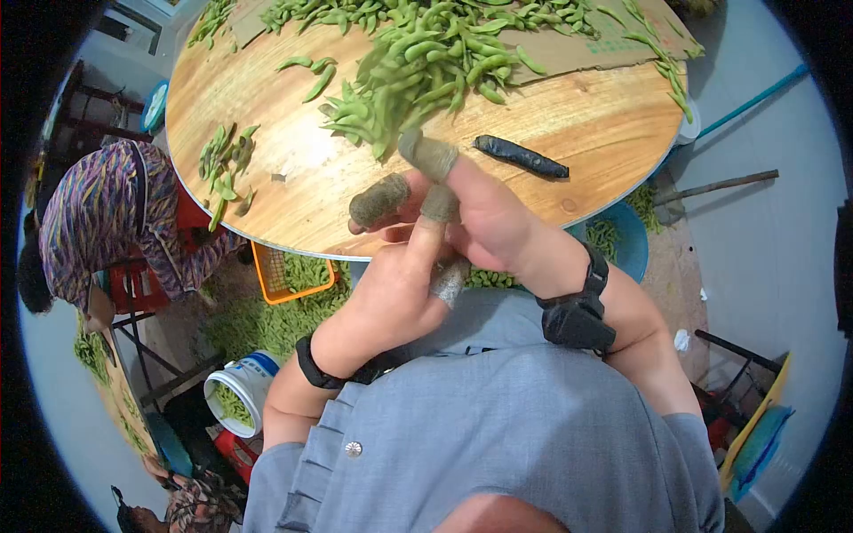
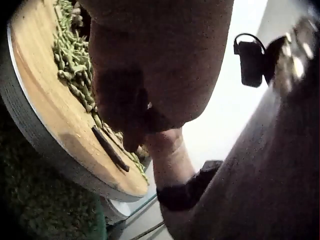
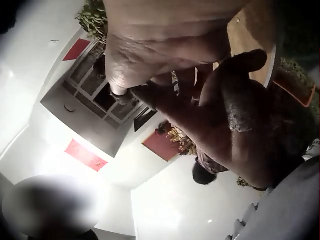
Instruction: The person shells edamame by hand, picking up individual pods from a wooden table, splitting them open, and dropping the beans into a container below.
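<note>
My two bare hands meet over the near edge of the round wooden table (image 1: 604, 115). The left hand (image 1: 382, 289) has its thumb raised straight against the right palm. The right hand (image 1: 498, 218) lies across it, thumb stretched out, fingers partly hidden. Greyish cloth wraps (image 1: 380, 201) cover several fingertips. No pod shows between the hands; I cannot tell whether one hand grips a finger of the other. Beyond them lies a heap of green soybean pods (image 1: 426, 67). A slim black stick-like object (image 1: 522, 157) lies on the table beyond the right hand.
A small group of pods (image 1: 222, 164) lies at the table's left. Cardboard (image 1: 569, 53) lies under pods at the back. Below stand an orange crate (image 1: 306, 289), a white bucket (image 1: 244, 391) and a blue tub (image 1: 629, 240). Another person (image 1: 107, 209) bends at the left.
</note>
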Motion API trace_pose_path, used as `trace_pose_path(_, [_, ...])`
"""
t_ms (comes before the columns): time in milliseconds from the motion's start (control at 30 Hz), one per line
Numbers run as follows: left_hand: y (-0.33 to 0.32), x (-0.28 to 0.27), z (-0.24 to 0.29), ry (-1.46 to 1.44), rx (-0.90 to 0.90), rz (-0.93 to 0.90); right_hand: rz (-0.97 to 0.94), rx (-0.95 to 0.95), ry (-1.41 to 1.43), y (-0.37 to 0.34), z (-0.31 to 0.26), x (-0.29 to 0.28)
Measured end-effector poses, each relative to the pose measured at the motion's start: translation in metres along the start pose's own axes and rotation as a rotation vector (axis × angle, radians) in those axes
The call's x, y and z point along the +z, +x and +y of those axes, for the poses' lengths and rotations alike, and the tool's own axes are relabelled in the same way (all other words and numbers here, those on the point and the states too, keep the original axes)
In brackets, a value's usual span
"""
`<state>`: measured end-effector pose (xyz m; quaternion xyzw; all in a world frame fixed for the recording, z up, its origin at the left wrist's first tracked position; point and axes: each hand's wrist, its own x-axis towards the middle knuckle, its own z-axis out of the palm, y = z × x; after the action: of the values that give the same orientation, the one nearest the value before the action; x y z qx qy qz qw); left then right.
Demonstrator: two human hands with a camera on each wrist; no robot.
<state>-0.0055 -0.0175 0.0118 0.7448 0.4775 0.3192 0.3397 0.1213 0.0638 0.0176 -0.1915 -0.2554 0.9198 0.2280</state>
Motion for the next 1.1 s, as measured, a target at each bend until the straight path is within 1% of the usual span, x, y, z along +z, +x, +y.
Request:
trace_pose_path(33, [0.001,-0.002,-0.001,-0.001,0.001,-0.004,0.003,-0.002,0.002,-0.003,0.005,0.001])
trace_pose_path(100, [0.001,-0.006,-0.002,-0.088,0.036,-0.082,-0.022,-0.144,-0.353,-0.007,0.016,-0.001])
trace_pose_path(133, [0.000,-0.006,-0.003,-0.054,0.030,-0.086,-0.038,-0.074,-0.364,-0.006,0.012,-0.003])
trace_pose_path(167, [-0.002,-0.004,-0.007,-0.054,0.029,-0.082,-0.041,-0.071,-0.367,-0.007,0.012,-0.004])
trace_pose_path(233, [-0.006,0.001,-0.014,-0.203,0.003,-0.115,-0.002,-0.159,-0.469,-0.010,0.015,-0.007])
trace_pose_path(267, [-0.006,0.001,-0.014,-0.202,-0.001,-0.119,-0.002,-0.160,-0.464,-0.011,0.015,-0.006])
trace_pose_path(333, [-0.004,0.000,-0.010,-0.178,0.034,-0.116,-0.013,-0.103,-0.575,-0.012,0.010,-0.003])
trace_pose_path(367, [-0.002,-0.002,-0.006,-0.177,0.033,-0.116,-0.014,-0.103,-0.574,-0.011,0.011,-0.004])
trace_pose_path(433, [0.001,-0.009,0.001,-0.187,-0.081,-0.156,-0.003,-0.179,-0.513,-0.008,0.012,-0.006])
trace_pose_path(467, [0.001,-0.014,0.002,-0.186,-0.080,-0.148,-0.007,-0.176,-0.517,-0.008,0.012,-0.008])
trace_pose_path(533, [0.000,-0.025,0.001,-0.355,-0.215,-0.192,0.068,-0.310,-0.545,-0.011,0.011,-0.012])
trace_pose_path(567, [0.001,-0.021,0.002,-0.352,-0.214,-0.192,0.067,-0.313,-0.545,-0.011,0.012,-0.013])
trace_pose_path(633, [0.005,-0.009,0.005,-0.731,-0.190,0.132,0.166,-0.509,-0.576,-0.008,0.015,-0.015])
trace_pose_path(667, [0.008,-0.006,0.006,-0.865,-0.189,0.271,0.252,-0.525,-0.657,-0.002,0.018,-0.018])
trace_pose_path(700, [0.007,-0.008,0.003,-0.862,-0.188,0.272,0.249,-0.526,-0.657,0.000,0.020,-0.021])
trace_pose_path(767, [0.007,-0.010,-0.006,-0.908,-0.150,0.283,0.198,-0.562,-0.788,0.001,0.021,-0.026])
trace_pose_path(800, [0.010,-0.011,-0.008,-0.900,-0.143,0.248,0.170,-0.307,-0.452,-0.011,0.010,-0.005])
trace_pose_path(833, [0.011,-0.011,-0.007,-0.902,-0.143,0.250,0.170,-0.305,-0.453,-0.014,0.010,-0.003])
trace_pose_path(900, [0.016,-0.013,-0.005,-1.385,-0.340,0.214,0.108,-0.289,-0.363,-0.016,0.009,-0.002])
trace_pose_path(933, [0.015,-0.015,-0.013,-1.435,-0.335,0.161,0.108,-0.288,-0.364,-0.013,0.010,-0.003])
trace_pose_path(967, [0.018,-0.012,-0.011,-1.435,-0.335,0.161,0.123,-0.350,-0.394,-0.008,0.012,-0.005])
trace_pose_path(1000, [0.024,-0.006,-0.005,-1.370,-0.349,0.381,0.137,-0.413,-0.424,-0.002,0.015,-0.006])
trace_pose_path(1033, [0.028,-0.004,-0.001,-1.295,-0.358,0.600,0.135,-0.412,-0.426,0.003,0.018,-0.006])
trace_pose_path(1067, [0.031,-0.008,0.002,-1.295,-0.356,0.602,0.115,-0.469,-0.418,0.008,0.022,-0.005])
trace_pose_path(1100, [0.033,-0.012,0.005,-1.207,-0.220,0.588,0.096,-0.525,-0.409,0.012,0.025,-0.006])
